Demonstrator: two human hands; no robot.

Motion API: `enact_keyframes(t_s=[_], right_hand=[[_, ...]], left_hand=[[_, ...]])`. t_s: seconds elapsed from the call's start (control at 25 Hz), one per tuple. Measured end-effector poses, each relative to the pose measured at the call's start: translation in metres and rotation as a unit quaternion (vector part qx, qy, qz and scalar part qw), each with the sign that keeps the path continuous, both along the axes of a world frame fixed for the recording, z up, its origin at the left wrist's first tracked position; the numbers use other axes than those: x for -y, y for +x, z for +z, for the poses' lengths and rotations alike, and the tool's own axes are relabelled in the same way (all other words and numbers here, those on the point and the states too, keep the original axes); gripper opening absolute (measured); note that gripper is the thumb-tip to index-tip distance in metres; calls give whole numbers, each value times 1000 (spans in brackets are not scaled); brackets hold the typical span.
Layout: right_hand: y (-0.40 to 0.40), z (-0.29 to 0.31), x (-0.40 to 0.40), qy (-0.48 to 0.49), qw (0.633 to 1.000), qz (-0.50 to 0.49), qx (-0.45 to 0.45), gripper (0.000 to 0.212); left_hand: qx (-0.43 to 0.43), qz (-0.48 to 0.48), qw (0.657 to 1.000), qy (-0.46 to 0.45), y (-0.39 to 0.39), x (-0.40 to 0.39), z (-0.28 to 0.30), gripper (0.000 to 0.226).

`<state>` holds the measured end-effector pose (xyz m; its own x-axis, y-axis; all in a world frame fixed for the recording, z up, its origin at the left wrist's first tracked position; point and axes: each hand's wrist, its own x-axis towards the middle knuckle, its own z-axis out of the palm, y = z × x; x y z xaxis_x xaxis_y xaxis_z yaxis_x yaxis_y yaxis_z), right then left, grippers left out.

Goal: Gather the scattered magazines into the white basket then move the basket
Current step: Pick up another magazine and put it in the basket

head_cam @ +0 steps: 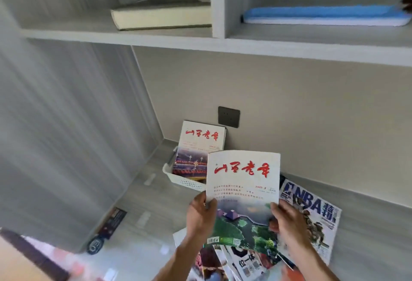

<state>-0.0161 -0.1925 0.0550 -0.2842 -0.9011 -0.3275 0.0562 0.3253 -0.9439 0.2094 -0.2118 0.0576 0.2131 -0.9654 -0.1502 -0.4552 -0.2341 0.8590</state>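
Note:
I hold a white magazine with red calligraphy and a green landscape cover (pixel 243 194) above the desk, my left hand (pixel 200 216) on its left edge and my right hand (pixel 287 222) on its right edge. Behind it the white basket (pixel 185 181) stands near the back corner, with a similar red-titled magazine (pixel 198 149) upright inside it. An NBA magazine (pixel 312 216) lies on the desk to the right, and several more magazines (pixel 243 260) lie spread under my hands.
A dark wall socket (pixel 229 116) sits above the basket. On the shelf above lie a thick book (pixel 160 15) and a blue and white pad (pixel 323 15). A grey side panel (pixel 66 124) closes the left. A dark booklet (pixel 111 220) lies at the desk's left.

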Motion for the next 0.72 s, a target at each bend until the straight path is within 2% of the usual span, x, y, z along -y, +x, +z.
enact_keyframes(t_s=[0.08, 0.16, 0.28, 0.36, 0.44, 0.52, 0.72], right_hand=[[53, -5, 25, 32, 999, -38, 3, 10], [93, -6, 51, 48, 998, -41, 12, 9], [141, 4, 109, 10, 999, -32, 30, 17], [159, 17, 145, -38, 997, -42, 49, 33], [173, 22, 172, -57, 998, -22, 28, 38], [184, 18, 186, -44, 999, 10, 27, 43], [199, -6, 192, 15, 999, 52, -4, 57]], left_hand=[[75, 25, 997, 27, 52, 33, -6, 14], [59, 41, 997, 12, 89, 64, -5, 18], [-85, 50, 994, -42, 132, 120, 8, 14], [-205, 44, 977, -48, 151, 161, 23, 14], [-264, 16, 964, -14, 163, 193, 31, 40], [-260, -21, 965, 7, 168, 210, 28, 57], [-217, -73, 973, 40, 176, 225, -12, 55]])
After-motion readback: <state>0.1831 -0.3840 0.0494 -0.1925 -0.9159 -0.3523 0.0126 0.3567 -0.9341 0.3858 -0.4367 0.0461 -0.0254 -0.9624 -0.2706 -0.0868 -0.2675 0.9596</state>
